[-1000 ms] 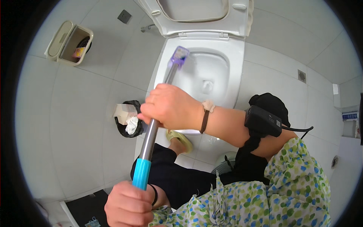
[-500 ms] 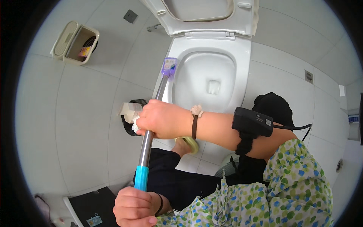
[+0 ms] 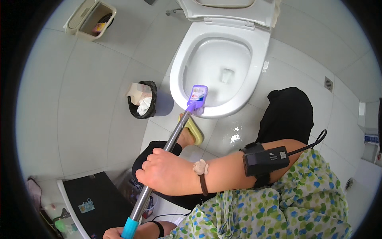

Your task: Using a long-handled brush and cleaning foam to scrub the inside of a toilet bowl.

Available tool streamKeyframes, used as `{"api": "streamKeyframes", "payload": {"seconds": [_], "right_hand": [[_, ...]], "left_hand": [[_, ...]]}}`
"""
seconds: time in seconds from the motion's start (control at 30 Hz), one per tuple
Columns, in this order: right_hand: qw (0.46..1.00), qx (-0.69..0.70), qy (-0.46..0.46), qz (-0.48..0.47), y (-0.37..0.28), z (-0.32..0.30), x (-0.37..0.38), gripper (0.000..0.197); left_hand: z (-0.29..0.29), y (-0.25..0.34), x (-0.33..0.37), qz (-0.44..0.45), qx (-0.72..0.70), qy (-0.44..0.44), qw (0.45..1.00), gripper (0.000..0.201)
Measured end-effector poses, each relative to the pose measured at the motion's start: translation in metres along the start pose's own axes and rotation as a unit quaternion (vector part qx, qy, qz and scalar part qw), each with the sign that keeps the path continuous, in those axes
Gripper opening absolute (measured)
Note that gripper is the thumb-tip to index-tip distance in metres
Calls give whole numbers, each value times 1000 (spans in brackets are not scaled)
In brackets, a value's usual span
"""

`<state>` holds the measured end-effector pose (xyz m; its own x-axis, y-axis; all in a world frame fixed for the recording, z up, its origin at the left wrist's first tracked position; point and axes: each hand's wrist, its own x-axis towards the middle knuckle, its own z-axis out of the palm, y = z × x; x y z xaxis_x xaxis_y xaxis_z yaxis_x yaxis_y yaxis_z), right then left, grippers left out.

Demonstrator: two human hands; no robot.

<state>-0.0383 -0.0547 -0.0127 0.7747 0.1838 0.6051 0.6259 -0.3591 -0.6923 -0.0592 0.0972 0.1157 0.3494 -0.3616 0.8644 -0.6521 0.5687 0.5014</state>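
Note:
A long-handled scrubber (image 3: pixel 174 137) slants across the view. It has a metal pole, a turquoise grip and a purple plastic head with a label. My right hand (image 3: pixel 163 171) is closed around the pole about midway along. Lower down, at the bottom edge, my left hand (image 3: pixel 114 233) wraps the turquoise grip and is partly cut off by the frame. The purple head (image 3: pixel 198 95) lies over the front left rim of a white toilet (image 3: pixel 175 79); whether it presses on the rim I cannot tell. The toilet's lid and seat (image 3: pixel 229 14) are raised.
Left of the toilet stands a bin (image 3: pixel 150 110) with a black liner, holding a carton and tissue. A beige open box (image 3: pixel 93 24) is at the upper left. A black-topped stand (image 3: pixel 95 199) sits lower left. Wet tile (image 3: pixel 234 133) shines before the toilet.
Both hands have drawn back toward me with the scrubber. Its head has gone from the bowl's left rim to the front left rim. The view has shifted, so the toilet sits higher.

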Motion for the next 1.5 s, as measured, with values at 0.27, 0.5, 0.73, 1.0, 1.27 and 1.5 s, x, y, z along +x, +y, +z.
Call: {"api": "streamKeyframes", "payload": {"seconds": [0.27, 0.5, 0.73, 1.0, 1.27, 1.5], "right_hand": [[994, -88, 32, 48, 17, 2, -10, 10], [973, -200, -37, 110, 93, -24, -19, 12], [966, -232, -46, 101, 104, -30, -26, 28], [940, -172, 140, 257, 130, -30, -34, 22], [928, -218, 139, 270, 131, -43, -37, 19], [901, -316, 24, 295, 146, -45, -53, 19]], "left_hand": [[-25, -9, -35, -64, 13, 205, 977, 32], [-12, -93, -71, -215, -32, 271, 938, 36], [9, -175, -57, -216, -15, 53, 975, 33], [-5, -257, -37, -347, -86, -99, 928, 39], [26, -246, -35, -290, -47, -12, 956, 36], [30, -274, -79, -289, -23, -10, 957, 35]]}}
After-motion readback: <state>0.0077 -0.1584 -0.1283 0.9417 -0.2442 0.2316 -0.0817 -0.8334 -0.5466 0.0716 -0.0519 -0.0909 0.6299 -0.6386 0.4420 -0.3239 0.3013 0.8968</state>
